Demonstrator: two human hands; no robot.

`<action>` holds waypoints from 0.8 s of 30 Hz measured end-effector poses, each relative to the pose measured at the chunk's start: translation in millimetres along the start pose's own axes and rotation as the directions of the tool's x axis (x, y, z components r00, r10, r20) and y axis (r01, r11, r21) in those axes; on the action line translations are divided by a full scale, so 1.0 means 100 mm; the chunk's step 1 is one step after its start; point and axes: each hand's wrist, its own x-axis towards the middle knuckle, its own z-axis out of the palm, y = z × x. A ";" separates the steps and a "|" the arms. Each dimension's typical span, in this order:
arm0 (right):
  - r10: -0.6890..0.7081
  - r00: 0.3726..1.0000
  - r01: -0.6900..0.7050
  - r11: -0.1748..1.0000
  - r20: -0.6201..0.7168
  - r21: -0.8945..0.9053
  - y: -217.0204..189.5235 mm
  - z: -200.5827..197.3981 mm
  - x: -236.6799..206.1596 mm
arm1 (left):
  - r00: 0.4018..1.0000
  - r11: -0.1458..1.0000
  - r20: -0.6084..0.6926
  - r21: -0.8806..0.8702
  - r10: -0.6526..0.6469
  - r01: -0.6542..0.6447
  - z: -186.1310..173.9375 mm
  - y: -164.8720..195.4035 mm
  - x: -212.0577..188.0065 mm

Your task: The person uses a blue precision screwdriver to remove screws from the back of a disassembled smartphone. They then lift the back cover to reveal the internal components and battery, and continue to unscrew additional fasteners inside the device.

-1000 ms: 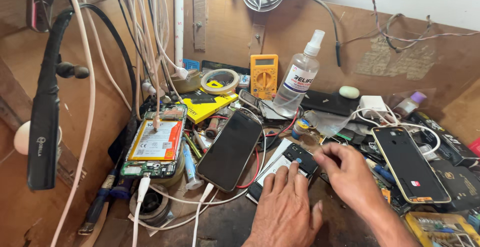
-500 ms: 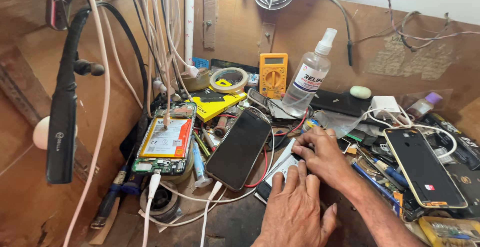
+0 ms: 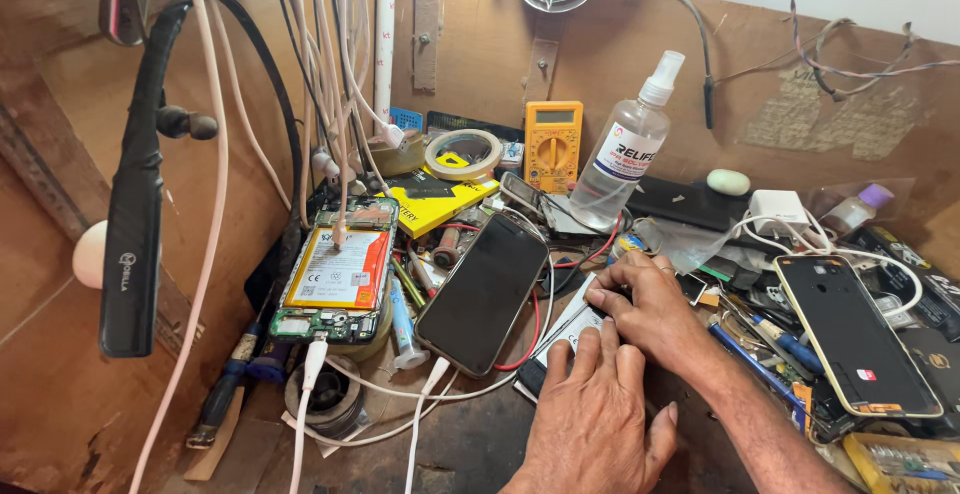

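Pressed flat under both hands, a small white-and-black device (image 3: 572, 329) is pinned to the bench beside the black phone (image 3: 484, 292): left hand (image 3: 590, 424) spread, right hand (image 3: 650, 304) fingertips bearing down. Probably thin, light and fragile; best held by its edges.

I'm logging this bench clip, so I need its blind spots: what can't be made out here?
Head view only:
- What lies under the left hand and right hand: the hands cover most of a flat white and black item.
- Left forearm: cut off by the bottom edge.
- Parts box: cut off at the corner.
- Yellow meter: dial too small to read.
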 end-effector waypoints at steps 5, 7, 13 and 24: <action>0.059 0.998 -0.060 0.997 0.023 0.051 -0.03 -0.04 -0.01 | 1.000 1.000 -0.018 -0.005 0.002 -0.002 -0.01 0.00 -0.01; 0.040 0.999 -0.041 0.995 0.011 0.093 -0.05 -0.05 -0.01 | 1.000 1.000 -0.009 0.000 -0.002 0.002 -0.01 -0.01 0.00; 0.064 0.998 -0.065 0.981 0.010 0.181 -0.10 -0.11 -0.04 | 1.000 1.000 -0.007 -0.011 0.002 -0.002 -0.02 -0.01 0.00; 0.263 0.932 -0.255 0.965 -0.250 0.064 0.01 -0.60 -0.43 | 1.000 1.000 0.021 -0.009 0.006 -0.006 -0.12 0.00 0.02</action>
